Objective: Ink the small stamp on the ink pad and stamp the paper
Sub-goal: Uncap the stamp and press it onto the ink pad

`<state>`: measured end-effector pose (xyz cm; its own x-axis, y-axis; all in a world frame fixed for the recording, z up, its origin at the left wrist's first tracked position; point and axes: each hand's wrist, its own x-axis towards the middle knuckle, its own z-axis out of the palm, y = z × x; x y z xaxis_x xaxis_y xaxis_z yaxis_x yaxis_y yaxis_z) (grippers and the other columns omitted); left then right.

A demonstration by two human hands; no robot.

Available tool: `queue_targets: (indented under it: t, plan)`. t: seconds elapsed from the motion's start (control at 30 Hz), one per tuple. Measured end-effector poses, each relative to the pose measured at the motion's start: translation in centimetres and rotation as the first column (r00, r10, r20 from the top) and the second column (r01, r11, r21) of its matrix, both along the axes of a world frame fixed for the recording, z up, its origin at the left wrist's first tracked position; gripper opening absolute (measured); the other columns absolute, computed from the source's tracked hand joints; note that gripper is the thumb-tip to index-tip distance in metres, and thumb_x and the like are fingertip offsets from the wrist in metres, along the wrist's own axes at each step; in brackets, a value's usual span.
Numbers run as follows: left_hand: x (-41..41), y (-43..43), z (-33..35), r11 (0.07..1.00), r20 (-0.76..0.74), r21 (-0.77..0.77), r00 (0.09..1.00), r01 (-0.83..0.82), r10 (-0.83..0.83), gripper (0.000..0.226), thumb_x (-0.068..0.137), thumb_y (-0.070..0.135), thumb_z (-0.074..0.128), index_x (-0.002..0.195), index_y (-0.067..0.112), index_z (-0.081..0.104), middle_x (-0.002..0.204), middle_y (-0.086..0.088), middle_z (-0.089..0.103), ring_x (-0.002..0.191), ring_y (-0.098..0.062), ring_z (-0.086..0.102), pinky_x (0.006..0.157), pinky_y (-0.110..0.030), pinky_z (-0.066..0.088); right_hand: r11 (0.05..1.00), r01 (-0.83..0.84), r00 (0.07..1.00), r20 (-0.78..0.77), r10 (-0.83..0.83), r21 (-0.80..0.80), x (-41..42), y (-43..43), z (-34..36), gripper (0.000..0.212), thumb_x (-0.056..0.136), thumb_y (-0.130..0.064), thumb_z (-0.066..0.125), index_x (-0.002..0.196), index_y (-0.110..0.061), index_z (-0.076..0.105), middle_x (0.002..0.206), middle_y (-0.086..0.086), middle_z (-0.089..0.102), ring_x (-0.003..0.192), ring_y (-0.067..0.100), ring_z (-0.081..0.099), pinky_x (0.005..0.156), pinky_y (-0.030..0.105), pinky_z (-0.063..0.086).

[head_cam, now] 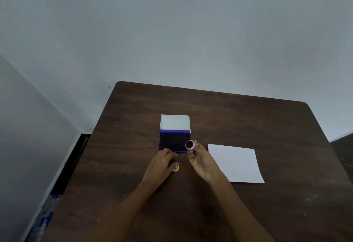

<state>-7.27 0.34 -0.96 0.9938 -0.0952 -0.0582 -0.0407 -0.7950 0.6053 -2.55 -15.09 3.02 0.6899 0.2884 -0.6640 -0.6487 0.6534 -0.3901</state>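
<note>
I see the left hand point(162, 162) lying flat on the desk point(248, 119), fingers loose, touching the ink pad point(174, 142) at its near edge, mid-desk. Beside it, my right hand point(202, 160) pinches the small stamp point(190, 144) over the pad's near right corner; the paper point(236, 162) lies further right.

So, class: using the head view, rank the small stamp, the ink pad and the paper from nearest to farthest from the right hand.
1. Small stamp: held in the fingertips of the right hand.
2. Ink pad: just left of those fingertips, lid open.
3. Paper: flat on the table to the right, apart from the hand.
</note>
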Motion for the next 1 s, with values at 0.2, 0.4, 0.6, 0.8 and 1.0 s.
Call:
queue_targets:
  t: [0.2,0.4,0.6,0.8,1.0]
  plan:
    - [0.8,1.8,0.8,0.985,0.047,-0.089,0.987,-0.147,0.152,0.026,0.090,0.020,0.052,0.117,0.018,0.054,0.122,-0.004,0.055,0.112,-0.011,0.048,0.091,-0.020,0.035,0.997,0.019,0.999,-0.033,-0.017,0.080,0.6,0.4,0.4,0.011,0.086,-0.008,0.055,0.087,-0.006,0.065,0.089,0.013,0.060,0.050,0.011,0.063,0.045,0.019,0.053]
    - [1.5,3.0,0.9,0.970,0.062,-0.134,0.976,-0.201,0.210,0.024,0.089,0.011,0.052,0.113,0.015,0.056,0.118,-0.007,0.058,0.108,-0.011,0.050,0.089,-0.020,0.038,1.000,-0.003,1.000,-0.021,0.003,0.003,1.6,1.1,0.4,0.009,0.084,-0.010,0.058,0.086,-0.009,0.067,0.092,0.012,0.063,0.072,0.016,0.065,0.051,0.022,0.057]
    - [2.1,3.8,0.4,0.964,0.044,-0.148,0.972,-0.221,0.230,0.026,0.089,0.011,0.053,0.114,0.014,0.056,0.121,-0.008,0.055,0.111,-0.014,0.048,0.090,-0.021,0.037,0.853,-0.082,0.979,0.120,0.166,-0.515,2.6,1.4,-0.5,0.008,0.086,-0.011,0.058,0.089,-0.011,0.065,0.096,0.007,0.063,0.087,0.016,0.059,0.070,0.024,0.050]
    - [2.9,4.4,0.0,0.971,0.054,-0.150,0.979,-0.184,0.194,0.034,0.085,0.017,0.060,0.118,0.016,0.053,0.126,-0.008,0.049,0.113,-0.013,0.045,0.091,-0.021,0.037,0.564,-0.108,0.896,0.166,0.412,-0.819,3.5,1.9,-1.3,0.020,0.084,-0.015,0.061,0.102,-0.009,0.066,0.098,0.008,0.068,0.079,0.009,0.061,0.066,0.015,0.049]
    - [3.9,5.1,-0.8,0.984,-0.038,-0.104,0.989,-0.146,0.143,0.070,0.076,0.028,0.071,0.135,0.019,0.034,0.144,-0.007,0.032,0.128,-0.022,0.033,0.102,-0.034,0.033,0.356,-0.068,0.750,0.188,0.634,-0.932,4.7,4.3,-0.6,0.023,0.087,-0.016,0.057,0.106,-0.006,0.064,0.108,0.012,0.066,0.079,0.009,0.061,0.061,0.005,0.044]
